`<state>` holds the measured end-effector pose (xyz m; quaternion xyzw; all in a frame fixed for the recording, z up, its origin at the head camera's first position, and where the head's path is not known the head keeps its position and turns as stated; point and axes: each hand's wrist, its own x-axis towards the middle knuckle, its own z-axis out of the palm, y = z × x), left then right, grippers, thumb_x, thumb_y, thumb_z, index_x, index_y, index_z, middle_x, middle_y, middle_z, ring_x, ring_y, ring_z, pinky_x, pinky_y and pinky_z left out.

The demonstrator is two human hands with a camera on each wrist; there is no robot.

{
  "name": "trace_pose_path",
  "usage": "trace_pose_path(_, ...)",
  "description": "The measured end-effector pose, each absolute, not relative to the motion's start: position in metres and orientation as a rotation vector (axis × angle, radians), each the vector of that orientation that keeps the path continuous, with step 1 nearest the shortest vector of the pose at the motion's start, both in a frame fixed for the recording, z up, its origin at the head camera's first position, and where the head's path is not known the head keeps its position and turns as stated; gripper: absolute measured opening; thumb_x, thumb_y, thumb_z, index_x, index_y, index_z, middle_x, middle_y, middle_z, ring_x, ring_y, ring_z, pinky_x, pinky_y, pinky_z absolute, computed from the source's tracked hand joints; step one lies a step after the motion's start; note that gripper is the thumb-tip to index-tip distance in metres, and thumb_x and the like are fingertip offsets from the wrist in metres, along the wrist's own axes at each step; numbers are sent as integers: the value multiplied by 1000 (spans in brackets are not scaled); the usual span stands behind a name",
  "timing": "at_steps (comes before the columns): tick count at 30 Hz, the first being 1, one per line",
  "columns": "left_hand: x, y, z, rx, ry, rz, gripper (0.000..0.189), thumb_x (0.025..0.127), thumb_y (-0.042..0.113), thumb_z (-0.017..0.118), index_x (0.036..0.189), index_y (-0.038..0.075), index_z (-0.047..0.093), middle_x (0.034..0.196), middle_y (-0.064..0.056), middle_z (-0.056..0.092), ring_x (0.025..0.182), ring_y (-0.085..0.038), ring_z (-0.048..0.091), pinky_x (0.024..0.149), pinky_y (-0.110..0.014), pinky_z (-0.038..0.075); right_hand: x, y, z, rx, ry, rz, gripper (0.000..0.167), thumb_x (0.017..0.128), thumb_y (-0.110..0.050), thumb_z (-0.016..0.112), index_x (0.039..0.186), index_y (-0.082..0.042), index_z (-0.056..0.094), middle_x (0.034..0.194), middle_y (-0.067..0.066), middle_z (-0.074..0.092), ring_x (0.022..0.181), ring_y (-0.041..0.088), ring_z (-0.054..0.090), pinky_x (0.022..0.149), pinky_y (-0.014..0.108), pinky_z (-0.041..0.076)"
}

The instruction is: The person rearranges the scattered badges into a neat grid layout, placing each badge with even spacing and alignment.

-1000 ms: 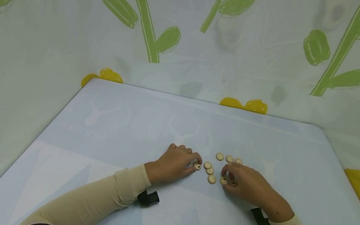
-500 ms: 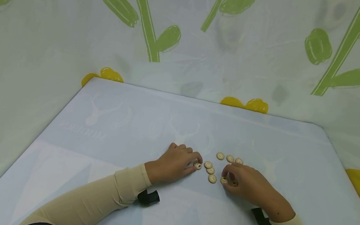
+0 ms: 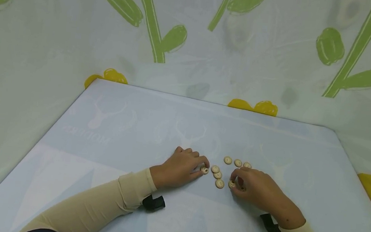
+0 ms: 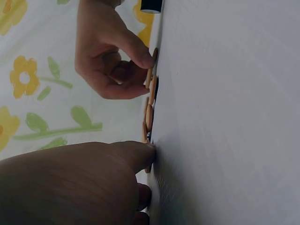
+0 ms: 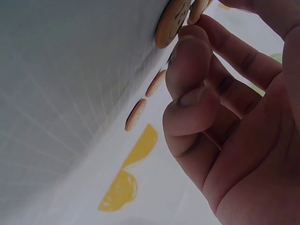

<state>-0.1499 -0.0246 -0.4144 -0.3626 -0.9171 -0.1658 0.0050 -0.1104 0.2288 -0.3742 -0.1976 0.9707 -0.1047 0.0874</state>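
Note:
In the head view my left hand (image 3: 178, 170) lies low over the table, thumb and index finger curled about a round wooden button (image 3: 204, 170). My right hand (image 3: 260, 187) pinches another wooden button (image 3: 232, 184) between thumb and index finger; its other fingers are curled in. A further button (image 3: 243, 189) shows partly beneath that palm. Between the hands is a short column of pale buttons (image 3: 219, 184), the upper two overlapping. Seen from the right wrist, a button (image 5: 172, 21) with small dark holes and marks is beside the fingertips.
Beyond the right hand a row of buttons (image 3: 228, 160) lies on the pale, deer-printed table cover (image 3: 145, 123). Behind the far edge rises a white sheet (image 3: 196, 72) with green leaves and yellow flowers. A black wrist mount (image 3: 153, 204) sits under the left wrist.

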Motion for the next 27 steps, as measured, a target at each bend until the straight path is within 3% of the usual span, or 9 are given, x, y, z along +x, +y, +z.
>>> trace_pose_path(27, -150, -25, -412, -1153, -2873, -526, 19, 98, 34, 64, 117, 31, 67, 79, 12, 54, 78, -7, 48, 79, -35, 36, -117, 251, -363, -463, 2912, -361, 13, 86, -26, 76, 93, -20, 67, 78, -8, 57, 65, 9, 46, 56, 26, 39)
